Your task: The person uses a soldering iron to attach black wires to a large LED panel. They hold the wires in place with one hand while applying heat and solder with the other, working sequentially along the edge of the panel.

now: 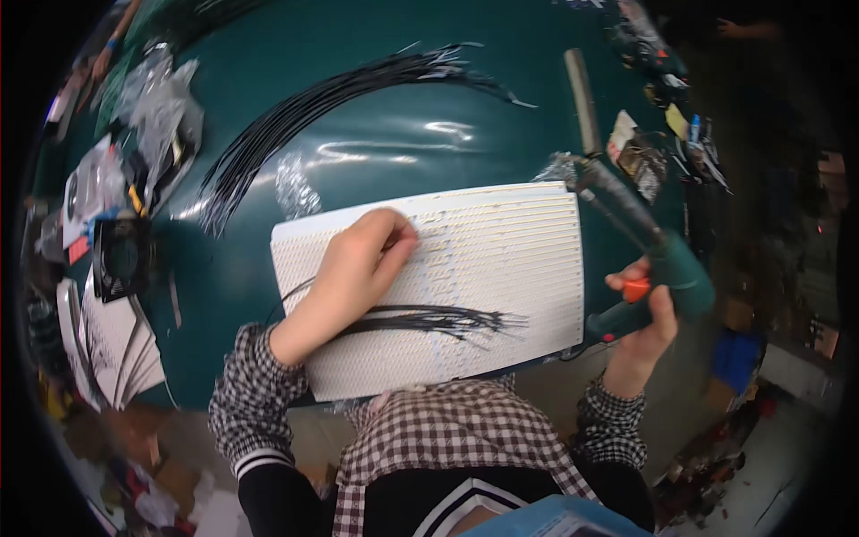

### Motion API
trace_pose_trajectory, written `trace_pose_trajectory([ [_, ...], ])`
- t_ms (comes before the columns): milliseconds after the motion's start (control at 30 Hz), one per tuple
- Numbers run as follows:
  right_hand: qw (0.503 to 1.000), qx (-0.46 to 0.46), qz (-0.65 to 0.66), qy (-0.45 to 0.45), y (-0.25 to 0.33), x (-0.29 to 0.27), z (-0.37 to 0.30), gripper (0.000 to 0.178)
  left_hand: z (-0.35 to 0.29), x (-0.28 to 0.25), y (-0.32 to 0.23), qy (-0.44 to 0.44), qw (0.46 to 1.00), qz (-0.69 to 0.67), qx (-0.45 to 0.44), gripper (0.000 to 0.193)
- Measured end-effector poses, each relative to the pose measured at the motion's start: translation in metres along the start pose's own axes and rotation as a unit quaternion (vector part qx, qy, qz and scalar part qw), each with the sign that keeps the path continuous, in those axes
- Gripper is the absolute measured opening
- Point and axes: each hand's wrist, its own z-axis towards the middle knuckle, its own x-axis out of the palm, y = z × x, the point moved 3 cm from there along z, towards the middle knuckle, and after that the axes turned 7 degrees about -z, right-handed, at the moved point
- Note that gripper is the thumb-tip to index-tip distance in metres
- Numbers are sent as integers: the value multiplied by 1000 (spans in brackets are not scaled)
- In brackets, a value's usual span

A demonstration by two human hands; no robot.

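Observation:
A white panel of narrow strips (pixel 528 259), lined with rows of small pale yellow marks, lies in front of me. Over its upper left part is my left hand (pixel 362 255), thumb and forefinger pinched together; whatever they hold is hidden. A bunch of thin black wires (pixel 420 318) with bare ends rests across the panel, passing under my left wrist. At the panel's right side my right hand (pixel 651 322) grips a green pistol-shaped tool (pixel 684 277), apparently a soldering gun, with a finger near its orange-red trigger (pixel 635 289). Its metal barrel (pixel 626 201) points away, up and left.
A larger bundle of black wires (pixel 304 112) lies beyond the panel on the green tabletop (pixel 510 134). A metal rod (pixel 582 98) stands near the barrel. On the left are clear plastic bags (pixel 165 98), a black frame-like part (pixel 123 259) and stacked white sheets (pixel 121 345).

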Motion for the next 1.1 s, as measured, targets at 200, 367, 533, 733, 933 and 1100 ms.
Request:
trace_pose_trajectory([
  [200, 999, 4, -27, 35, -18, 20, 4, 50, 7, -5, -7, -6, 999, -14, -38, 11],
  [367, 998, 59, -22, 5, -39, 18, -8, 52, 17, -9, -11, -23, 998, -37, -51, 10],
  [533, 996, 72, -57, -14, -49, 17, -18, 49, 43, -3, 5, -8, 999, 15, -46, 8],
  [733, 991, 79, -112, -6, -49, 23, -24, 50, 45, 6, 24, -28, 998, 37, -37, 9],
  [933, 986, 101, -135, -14, -52, 29, -31, 52, 46, 15, 19, -34, 998, 47, 6, 12],
  [1100, 984, 122, -127, 18, -50, 35, -34, 37, 46, 14, 23, -28, 999, 28, 7, 13],
])
